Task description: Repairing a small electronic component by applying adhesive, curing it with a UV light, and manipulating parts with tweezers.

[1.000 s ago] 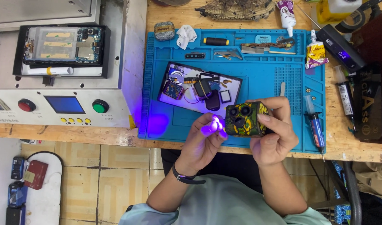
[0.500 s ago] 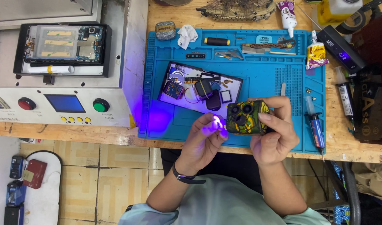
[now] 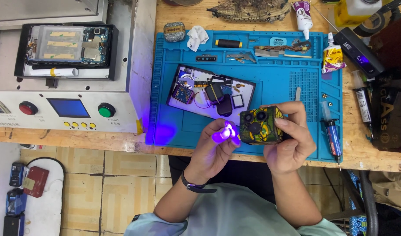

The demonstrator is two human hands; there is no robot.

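- On the floor at far left lies a white board (image 3: pixel 43 192) carrying a dark red case (image 3: pixel 34 181), with small blue devices (image 3: pixel 16 202) along its edge.
- On the wooden surface (image 3: pixel 69 140) sits a grey machine (image 3: pixel 122 65) with a red button (image 3: pixel 28 108), a blue screen (image 3: pixel 69 107) and a green button (image 3: pixel 106 109); an opened phone (image 3: pixel 67 43) with bare boards lies on its top plate.
- A blue work mat (image 3: pixel 279 83) covers the middle of the surface; a violet glow falls on its near left corner.
- On the mat rests a white tray (image 3: pixel 209 91) of small parts and a dark lens-like piece.
- The left hand (image 3: pixel 213 148) is pinched shut on a small violet light (image 3: pixel 226 131), thumb and fingertips closed around it, the glow just beside the case.
- A dark wristband (image 3: pixel 196 187) circles the left wrist.
- The yellow-green patterned phone (image 3: pixel 261 126) is held in the air over the mat's near edge, camera lenses facing up, between both hands.
- The right hand (image 3: pixel 290 140) is in a clenched grip on that phone, fingers wrapped over its far and right sides, thumb on its face.
- A syringe (image 3: pixel 331 131) lies on the mat just right of the right hand.
- Farther right and back stand a yellow glue tube (image 3: pixel 333 54), a white-and-purple tube (image 3: pixel 302 12) and a black gadget (image 3: pixel 358 50) with a lit display.
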